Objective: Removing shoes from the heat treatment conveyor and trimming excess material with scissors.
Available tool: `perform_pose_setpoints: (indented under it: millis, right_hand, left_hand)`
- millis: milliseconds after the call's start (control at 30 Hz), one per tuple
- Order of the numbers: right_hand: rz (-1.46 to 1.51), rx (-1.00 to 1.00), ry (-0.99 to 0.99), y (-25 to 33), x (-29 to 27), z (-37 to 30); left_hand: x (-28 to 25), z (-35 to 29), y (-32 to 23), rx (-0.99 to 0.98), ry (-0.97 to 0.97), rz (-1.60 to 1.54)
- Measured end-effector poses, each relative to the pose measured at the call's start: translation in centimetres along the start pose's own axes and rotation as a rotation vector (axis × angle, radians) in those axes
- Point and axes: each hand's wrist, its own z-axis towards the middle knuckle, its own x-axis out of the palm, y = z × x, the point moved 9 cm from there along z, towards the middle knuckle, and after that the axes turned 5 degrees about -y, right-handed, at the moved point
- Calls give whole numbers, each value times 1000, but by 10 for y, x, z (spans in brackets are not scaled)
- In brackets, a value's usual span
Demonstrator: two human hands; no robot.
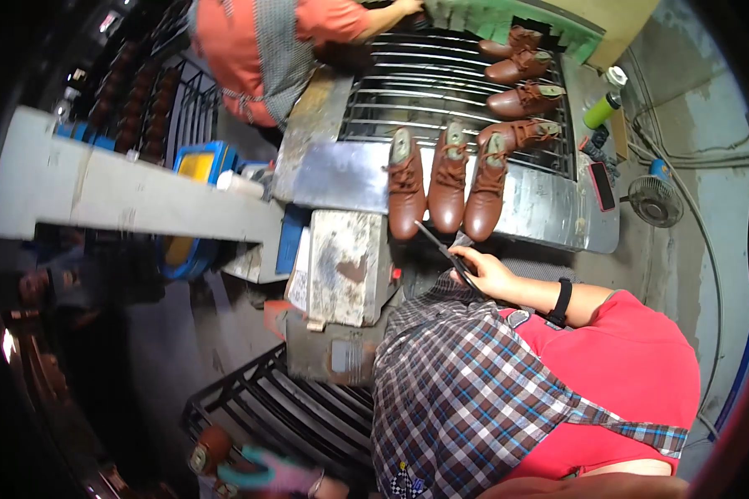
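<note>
My left hand (268, 474) wears a teal and pink glove and sits low at the left, its fingers closed at a brown shoe (214, 447); motion smears them a little. Bare, my right hand (483, 273) grips a thin dark tool (438, 243) with a narrow tip, its kind not clear. That tip lies close to the toes of three brown leather lace-up shoes (447, 187), side by side on the metal edge of a roller conveyor (499, 176). More brown shoes (520, 100) lie along the conveyor's right side.
A worn grey machine box (347, 266) stands left of my right hand, with a black rack (283, 407) below it. Across the conveyor, a co-worker in an orange shirt (254, 50) reaches out. A green bottle (601, 110), a phone (602, 185) and a small fan (655, 201) are at the right.
</note>
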Motion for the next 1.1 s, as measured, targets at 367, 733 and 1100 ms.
perform_pose_setpoints:
  millis: [367,733,1100]
  right_hand:
    - [420,143,-716,-109,-188,-40]
    - [560,460,-1106,-149,-200,-163]
    - [542,73,-875,-100,-243,-77]
  left_hand:
    - [174,-131,-627,806,1213,-1166]
    - [266,-302,-811,967,1512,-798]
    - [197,-130,-784,-101,2016,-1821]
